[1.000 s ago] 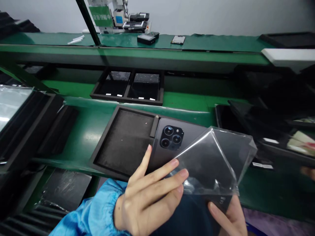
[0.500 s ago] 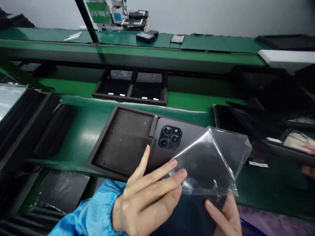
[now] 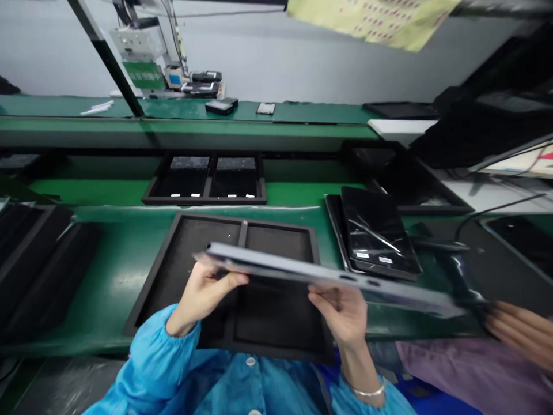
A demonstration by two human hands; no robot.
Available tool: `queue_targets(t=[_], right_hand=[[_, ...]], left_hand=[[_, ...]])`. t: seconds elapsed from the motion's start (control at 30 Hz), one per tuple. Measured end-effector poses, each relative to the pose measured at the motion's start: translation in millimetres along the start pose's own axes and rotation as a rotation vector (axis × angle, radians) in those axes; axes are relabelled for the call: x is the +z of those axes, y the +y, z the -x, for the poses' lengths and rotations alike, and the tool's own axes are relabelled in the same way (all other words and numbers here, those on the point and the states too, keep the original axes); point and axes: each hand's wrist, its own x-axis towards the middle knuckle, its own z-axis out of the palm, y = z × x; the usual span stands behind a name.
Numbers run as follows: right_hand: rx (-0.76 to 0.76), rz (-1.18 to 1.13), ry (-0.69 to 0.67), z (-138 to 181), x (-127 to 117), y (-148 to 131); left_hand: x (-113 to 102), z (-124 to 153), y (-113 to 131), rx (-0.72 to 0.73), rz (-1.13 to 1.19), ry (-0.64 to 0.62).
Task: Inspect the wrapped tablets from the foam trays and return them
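Observation:
Both of my hands hold a tablet (image 3: pixel 276 266), blurred and seen nearly edge-on. My left hand (image 3: pixel 201 297) pinches its left end, thumb on the near side. My right hand (image 3: pixel 343 314) grips its lower edge right of the middle, fingers partly hidden behind it. Clear plastic film (image 3: pixel 432 302) seems to run along the tablet's right end; its exact shape is smeared. Below the tablet lies a black two-compartment tray (image 3: pixel 151 288), and no tablet shows in the visible part of either compartment.
Right of the tray, wrapped black tablets (image 3: pixel 375 230) lie stacked. A second tray (image 3: pixel 208 181) behind holds two dark tablets. Black trays (image 3: pixel 52 282) stand at the left. Another person's hand (image 3: pixel 522 334) is at the right edge, near a cable (image 3: pixel 496 210).
The tablet has been lifted from the tray and tipped edge-on. My left hand has moved from the film to the tablet's left end. The view has shifted, showing more on the right.

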Motion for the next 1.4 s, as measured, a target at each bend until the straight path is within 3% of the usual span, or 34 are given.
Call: queue_targets(t=[0.13, 0.23, 0.33, 0.53, 0.67, 0.83, 1.0, 1.1, 1.2, 1.27, 1.33, 1.4], right_hand=[[-0.182, -0.17, -0.25, -21.5, 8.3, -31.7], [-0.295, -0.112, -0.496, -27.1, -3.3, -47.4], [-0.32, -0.032, -0.594, -28.0, -12.6, -52.5], [-0.483, -0.036, -0.685, -22.9, -12.7, -45.6], [-0.466, -0.084, -0.638, -15.9, -19.5, -35.6], [-0.445, -0.115, -0.678, -14.4, -18.2, -38.8], [-0.553, -0.079, -0.605, -12.2, -12.5, -45.9], [-0.484, -0.083, -0.359, -5.6, -28.7, -43.6], [-0.383, -0.026, -0.194, -3.4, -48.0, -39.3], [-0.308, 0.006, -0.281, -3.2, -52.9, -35.0], [-0.292, 0.029, -0.389, -1.1, -51.0, -28.7], [-0.379, 0.053, -0.432, 3.3, -46.6, -21.9]], left_hand=[[-7.7, 3.2, -25.2, 0.074, 0.198, -0.144], [-9.8, 14.7, -41.3, 0.12, 0.21, -0.098], [-10.7, 23.1, -47.1, 0.122, 0.213, -0.077], [-9.8, 24.5, -43.7, 0.189, 0.237, -0.1], [-15.1, 23.9, -46.4, 0.243, 0.228, -0.15], [-23.5, 21.6, -74.7, 0.276, 0.07, -0.233], [-25.1, 25.3, -99.8, 0.157, -0.176, -0.199], [-37.7, 27.6, -79.7, 0.115, -0.242, -0.116], [-54.3, 26.3, -34.0, 0.195, -0.247, 0.118], [-61.1, 27.0, -1.7, 0.304, -0.221, 0.215], [-63.5, 31.5, 22.2, 0.366, -0.222, 0.184], [-63.7, 40.0, 34.1, 0.35, -0.251, 0.133]])
